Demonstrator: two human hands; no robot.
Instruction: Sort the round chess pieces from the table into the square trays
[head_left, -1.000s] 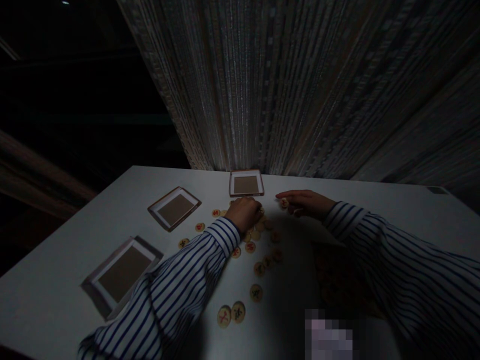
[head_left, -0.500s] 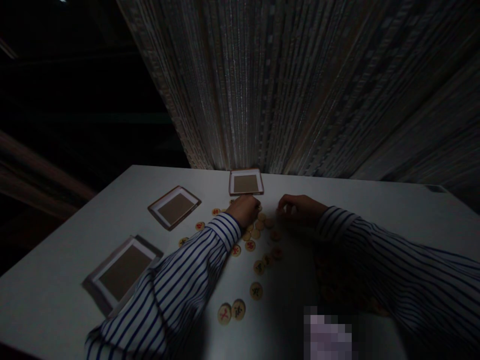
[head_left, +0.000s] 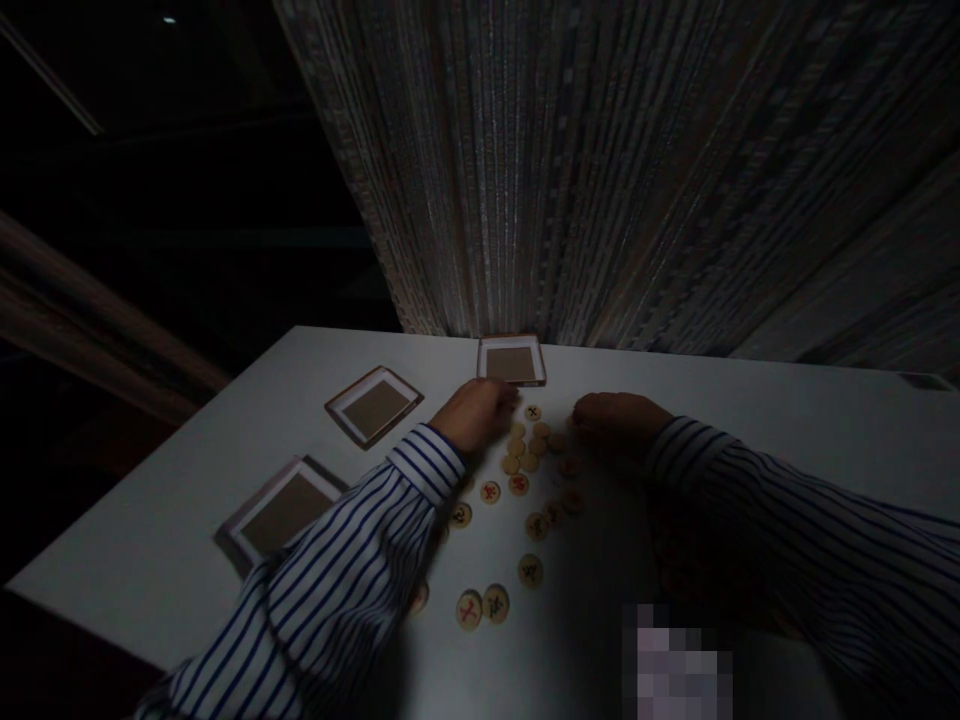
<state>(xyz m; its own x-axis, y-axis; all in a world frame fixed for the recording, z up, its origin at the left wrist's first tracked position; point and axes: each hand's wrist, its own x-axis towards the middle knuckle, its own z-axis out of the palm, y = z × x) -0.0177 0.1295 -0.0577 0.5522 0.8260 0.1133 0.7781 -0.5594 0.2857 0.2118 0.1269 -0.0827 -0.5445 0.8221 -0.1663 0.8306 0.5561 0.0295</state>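
Round wooden Chinese chess pieces lie on a white table (head_left: 600, 620) between my hands. My left hand (head_left: 476, 412) rests at the far left edge of the central group, its fingers loosely bent and apart from the piece with a black character (head_left: 532, 412). On the other side, my right hand (head_left: 621, 420) is held low with fingers stretched toward the group, close to a pale piece. Several plain-side-up pieces (head_left: 529, 462) cluster between the hands. Nearer are red-marked pieces (head_left: 490, 492) and black-marked pieces (head_left: 530, 570). My left forearm hides some pieces.
Three shallow framed trays or lids stand on the table: one at the back (head_left: 511, 363), one at the left (head_left: 375, 407), one nearer left (head_left: 289, 510), partly behind my sleeve. A dark patterned area (head_left: 675, 560) lies under my right forearm. A string curtain (head_left: 510, 180) hangs behind.
My left hand has drawn back left from a piece, which now shows its black character. My right hand's fingers have straightened and lowered toward the group. The view has shifted slightly left.
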